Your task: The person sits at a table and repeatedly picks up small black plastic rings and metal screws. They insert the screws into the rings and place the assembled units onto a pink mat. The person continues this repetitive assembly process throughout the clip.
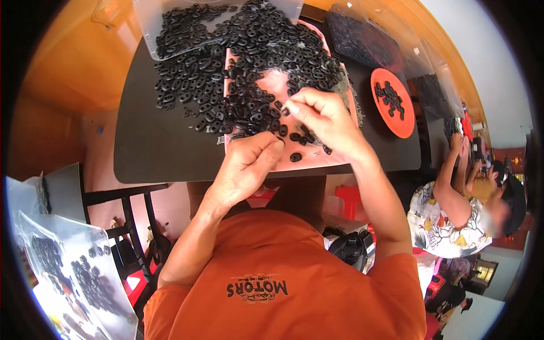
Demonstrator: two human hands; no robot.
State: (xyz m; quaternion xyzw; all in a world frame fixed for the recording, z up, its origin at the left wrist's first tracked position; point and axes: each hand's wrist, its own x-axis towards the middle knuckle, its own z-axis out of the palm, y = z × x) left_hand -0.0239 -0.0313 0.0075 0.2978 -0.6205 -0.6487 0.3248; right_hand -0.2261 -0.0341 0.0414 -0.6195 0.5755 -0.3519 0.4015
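Note:
My left hand [245, 163] is closed near the table's front edge, its thumb pressed to the curled fingers. A bit of a black oval piece shows at its fingertips. Across from it, my right hand [324, 116] pinches a small black piece [286, 112] between thumb and forefinger, raised over the pink sheet [273, 85]. Loose black oval pieces with two holes, like cord locks [246, 107], lie heaped beside and beyond both hands. A single oval piece [296, 157] rests on the sheet between my hands, close to the front edge.
A clear plastic bin [152, 39] at the back spills black pieces onto the dark table [139, 130]. To the right sits an orange plate [396, 126] with several pieces on it. Another clear bin [362, 34] stands behind. A co-worker [453, 215] works at the far right.

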